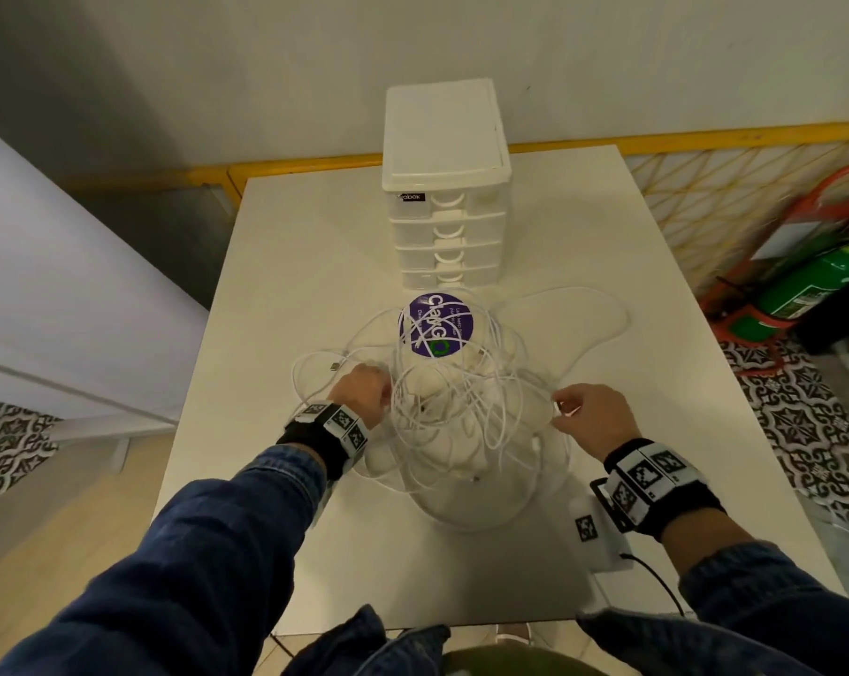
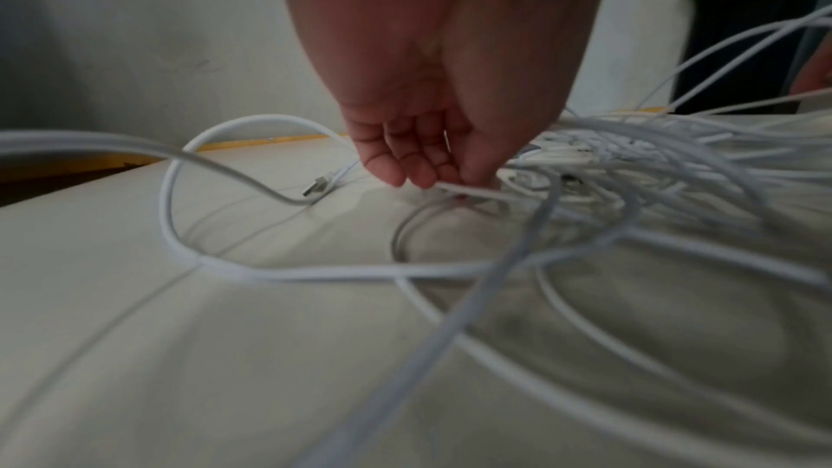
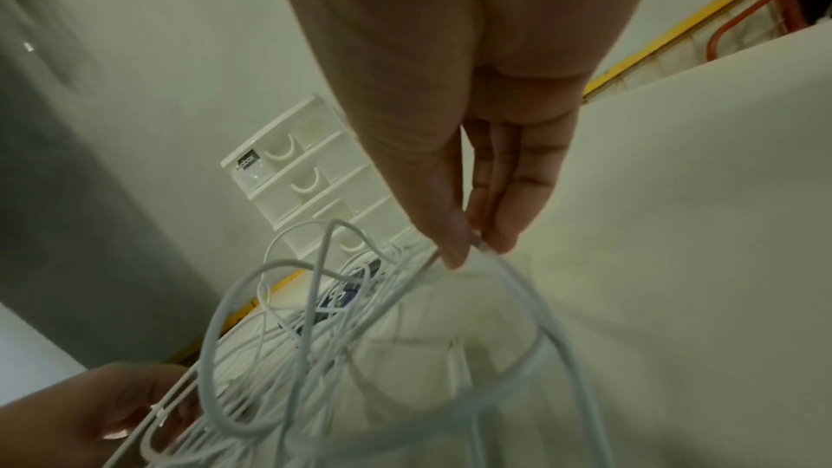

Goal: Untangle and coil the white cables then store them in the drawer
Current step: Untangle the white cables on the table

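Cables: white cables [image 1: 454, 404] heaped in one loose tangle on the middle of the table, between the two hands; loops spread out toward the drawer unit and to the right, one wide loop lying flat well beyond the heap.
Cable end: metal plug [image 1: 335, 366] lying on the table just left of the left hand, apart from the fingers in the left wrist view.
Left hand: left hand [image 1: 366, 392] at the left edge of the tangle, back of hand up, fingers [image 2: 407, 159] curled down with the tips pinching a single white strand [image 2: 477, 194] low over the table.
Right hand: right hand [image 1: 590, 414] at the right edge of the tangle, thumb and fingertips [image 3: 454, 244] closed on a strand, raised clear of the table, loops hanging from the grip.
Drawer unit: white drawer unit [image 1: 445, 187] with four drawers standing at the far side of the table, behind the tangle; all drawers appear pushed in, though the lowest is partly hidden by cables.
Sticker: round purple sticker [image 1: 437, 324] on the table in front of the unit, crossed by several strands.
Table: white table [image 1: 305, 265] under everything.
Near right corner: small white device [image 1: 595, 534] with a square black-and-white marker, black cord leading off its near end.
Wrists: marker-covered bands on both wrists, denim sleeves behind them.
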A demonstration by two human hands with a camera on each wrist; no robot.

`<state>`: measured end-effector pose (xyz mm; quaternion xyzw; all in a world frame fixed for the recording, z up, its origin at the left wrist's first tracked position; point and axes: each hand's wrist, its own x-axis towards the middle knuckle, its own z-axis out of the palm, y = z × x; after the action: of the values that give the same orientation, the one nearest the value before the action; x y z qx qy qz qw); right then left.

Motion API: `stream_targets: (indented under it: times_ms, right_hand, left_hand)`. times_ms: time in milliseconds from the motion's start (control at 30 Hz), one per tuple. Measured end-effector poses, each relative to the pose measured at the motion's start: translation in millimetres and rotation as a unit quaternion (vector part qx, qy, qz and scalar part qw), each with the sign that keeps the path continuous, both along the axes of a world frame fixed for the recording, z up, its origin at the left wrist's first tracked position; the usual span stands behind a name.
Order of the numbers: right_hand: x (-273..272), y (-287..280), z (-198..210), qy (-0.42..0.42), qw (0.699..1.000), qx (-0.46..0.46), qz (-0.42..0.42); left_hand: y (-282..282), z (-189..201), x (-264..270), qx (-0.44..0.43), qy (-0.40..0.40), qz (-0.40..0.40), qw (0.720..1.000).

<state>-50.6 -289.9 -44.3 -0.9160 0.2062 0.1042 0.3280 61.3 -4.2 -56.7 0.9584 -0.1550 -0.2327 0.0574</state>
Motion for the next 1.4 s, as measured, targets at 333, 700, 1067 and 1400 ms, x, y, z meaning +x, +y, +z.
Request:
stream_targets:
  times_ms: [333, 700, 1067, 1400]
  right_hand:
    - [-5.9, -3.5, 11.9, -0.133, 0.982, 0.129, -0.035]
    - [18.6, -5.1, 74.9, -0.345, 0.934, 0.086, 0.023]
    - [29.1, -47.9, 98.4, -0.360, 0.932, -0.011, -0.047]
    - [74.6, 20.9, 60.2, -0.098, 0.981, -0.070, 0.149]
  left_hand:
    - [-2.1, 20.7, 2.0, -0.022, -0.016, 0.071, 0.997]
    - [-6.7, 49.8, -2.5, -0.079, -0.073, 0.220, 0.970]
    - [20.0, 86.0, -6.9, -0.327, -0.248, 0.354, 0.841]
    - [9.8, 53.6, -18.9, -0.295, -0.117, 0.318, 0.893]
